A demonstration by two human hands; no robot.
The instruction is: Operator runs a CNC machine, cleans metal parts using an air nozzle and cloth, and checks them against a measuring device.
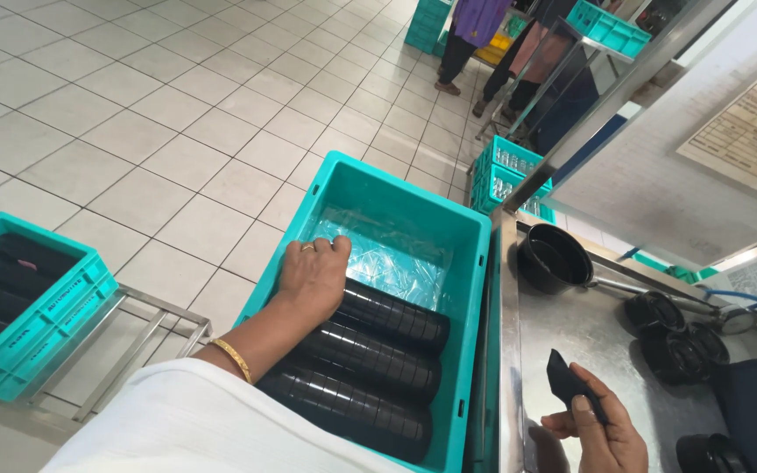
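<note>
My left hand (313,273): fingers spread flat, palm down on top row of black cap stacks (370,350), gripping nothing. Stacks lie lengthwise in teal crate (475,289), w/ clear plastic liner (378,254) at far end. My right hand (597,429): fingers pinched closed on small black card (562,377), over steel tabletop (589,337). Black pan (554,258) & black caps (676,342) on tabletop. 2nd teal crate (54,315) w/ stacks on rack, left.

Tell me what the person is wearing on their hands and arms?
The left hand has a gold ring on one finger, and a thin gold bangle circles that wrist. A loose white sleeve covers the upper arm. The right hand is bare, with no ring or glove that I can see.
</note>
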